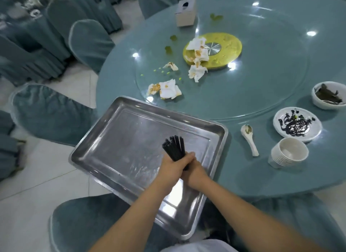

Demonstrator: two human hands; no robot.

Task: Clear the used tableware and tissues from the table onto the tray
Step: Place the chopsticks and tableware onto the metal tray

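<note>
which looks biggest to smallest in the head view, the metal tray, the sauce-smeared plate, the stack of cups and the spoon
1. metal tray, clearly largest
2. sauce-smeared plate and stack of cups look close; the cups are nearer the camera, so unranked
3. spoon, smallest

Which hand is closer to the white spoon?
Right. The right hand grips the chopsticks over the tray, on the side toward the spoon; the left hand grips them too, farther off.
</note>
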